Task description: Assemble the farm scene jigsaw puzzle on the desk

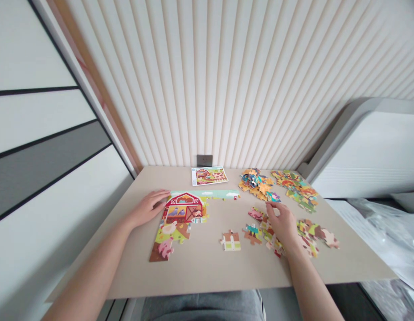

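Note:
A partly joined farm puzzle (180,218) with a red barn lies left of centre on the beige table (200,272). My left hand (149,207) rests flat and open on the table, its fingers touching the puzzle's upper left edge. My right hand (283,223) hovers over a scatter of loose pieces (260,232), with thumb and forefinger pinched near a small piece (274,197); I cannot make out what they hold. One small joined bit (231,240) lies alone between the hands.
A reference picture card (209,175) lies at the table's back edge, under a wall socket (204,160). Two heaps of loose pieces (256,183) (298,187) sit at the back right. A white cabinet (367,156) stands to the right.

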Available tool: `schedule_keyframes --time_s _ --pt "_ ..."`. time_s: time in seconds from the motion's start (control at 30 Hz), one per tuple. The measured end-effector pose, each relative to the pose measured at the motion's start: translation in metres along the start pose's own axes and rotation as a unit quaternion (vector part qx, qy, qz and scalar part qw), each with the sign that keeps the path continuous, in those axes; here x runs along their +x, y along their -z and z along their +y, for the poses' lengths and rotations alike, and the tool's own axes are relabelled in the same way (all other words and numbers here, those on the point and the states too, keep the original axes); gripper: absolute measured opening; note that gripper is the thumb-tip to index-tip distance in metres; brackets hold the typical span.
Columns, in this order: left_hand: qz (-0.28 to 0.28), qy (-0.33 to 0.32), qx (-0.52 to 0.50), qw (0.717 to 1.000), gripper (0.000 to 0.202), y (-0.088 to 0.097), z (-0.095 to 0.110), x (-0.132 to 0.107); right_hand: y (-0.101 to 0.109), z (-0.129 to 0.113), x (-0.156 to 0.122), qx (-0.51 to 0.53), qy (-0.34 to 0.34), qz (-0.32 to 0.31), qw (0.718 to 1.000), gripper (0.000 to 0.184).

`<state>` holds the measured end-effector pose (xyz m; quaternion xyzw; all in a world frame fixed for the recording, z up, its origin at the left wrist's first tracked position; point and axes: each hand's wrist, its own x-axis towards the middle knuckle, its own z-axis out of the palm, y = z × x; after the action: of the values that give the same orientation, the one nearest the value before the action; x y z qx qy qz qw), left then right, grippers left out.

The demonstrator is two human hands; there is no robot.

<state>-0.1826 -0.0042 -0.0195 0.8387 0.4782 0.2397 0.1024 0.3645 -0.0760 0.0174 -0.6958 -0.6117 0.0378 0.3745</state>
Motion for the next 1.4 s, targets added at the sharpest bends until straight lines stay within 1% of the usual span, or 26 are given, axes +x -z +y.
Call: schedule_keyframes --time_s 0.07,0.17,0.33,0.5,0.6,0.8,0.97,1.03,1.13,1.3,1.4 --pt "0.003 -0.001 -0.002 1.0 0.049 -0.0002 -0.0003 -0.0001 -0.0003 0.0006 0.0005 0.001 0.002 -0.002 1.0 0.035" --pt "0.008 -0.002 -0.004 1.0 0.05 -0.0006 -0.0002 -0.0002 -0.002 0.001 0.0007 0.001 0.027 -0.015 1.0 0.034" --pt "0.006 0.003 -0.002 1.0 0.051 -0.0018 0.0004 0.0003 -0.0059 -0.0023 -0.0023 -0.032 0.073 -0.086 0.993 0.033" --pt "0.007 0.0 -0.005 1.0 0.051 -0.0019 0.0008 0.0006 -0.009 -0.0049 -0.0054 -0.068 0.092 -0.118 0.986 0.043" --pt "0.007 0.0 -0.008 1.0 0.051 -0.0002 0.0027 0.0005 -0.0092 -0.0037 -0.0043 -0.057 0.094 -0.109 0.988 0.041" --pt "0.002 0.004 -0.013 1.0 0.051 0.0008 0.0054 0.0011 -0.0072 -0.0014 -0.0005 -0.001 0.078 -0.059 0.995 0.034" --pt "0.004 0.003 -0.016 1.0 0.051 0.0003 0.0052 0.0015 -0.0056 0.0019 -0.0001 -0.012 0.051 -0.031 0.998 0.035" --pt "0.005 0.001 -0.017 1.0 0.051 0.0008 0.005 0.0012 -0.0054 0.0034 -0.0005 -0.026 0.036 -0.031 0.999 0.035" --pt "0.006 0.001 -0.017 1.0 0.051 0.001 0.004 0.0006 -0.0066 0.003 -0.0021 -0.047 0.042 -0.065 0.996 0.036" --pt "0.003 0.002 -0.014 1.0 0.05 -0.0004 0.0018 0.0007 -0.0083 -0.0038 -0.0072 -0.093 0.078 -0.131 0.984 0.05" --pt "0.003 0.002 -0.014 1.0 0.05 -0.0006 0.0017 0.0011 -0.007 -0.0059 -0.0089 -0.108 0.097 -0.157 0.977 0.051"
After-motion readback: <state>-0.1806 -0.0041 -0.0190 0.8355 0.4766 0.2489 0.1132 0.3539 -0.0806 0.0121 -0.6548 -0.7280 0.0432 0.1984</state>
